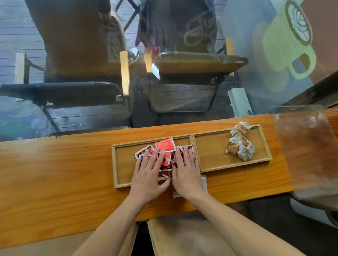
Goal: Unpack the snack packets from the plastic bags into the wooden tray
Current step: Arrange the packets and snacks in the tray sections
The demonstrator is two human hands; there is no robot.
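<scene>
Café-like room, window seat; notes run near to far. Nearest: worn tan chair seat [182, 247] under bare forearms. Then long varnished wooden counter [40, 188], smooth and level, grain lengthwise, likely slick under foil. On it, wooden tray [196, 152] with two compartments and a low rim. Left hand [149, 175] and right hand [186, 169] both flat, palms down, fingers spread over red snack packets [165, 145] heaped in left compartment; grip of each hand released, pressing or spreading rather than grasping. Brown-and-white snack packets [240, 144] piled loose in right compartment, untouched. Crumpled clear plastic bag [204, 183] partly hidden under right wrist, just outside tray rim; another clear bag [312, 145] flat on counter well to the right, apparently empty. Packets judged light, thin, crinkly, slippery against each other; contents probably brittle, so press gently. Best taken by sealed edges or gathered between both palms. Beyond counter: glass pane, two folding chairs [82, 88] with seated persons, plank decking, mug mural at right.
</scene>
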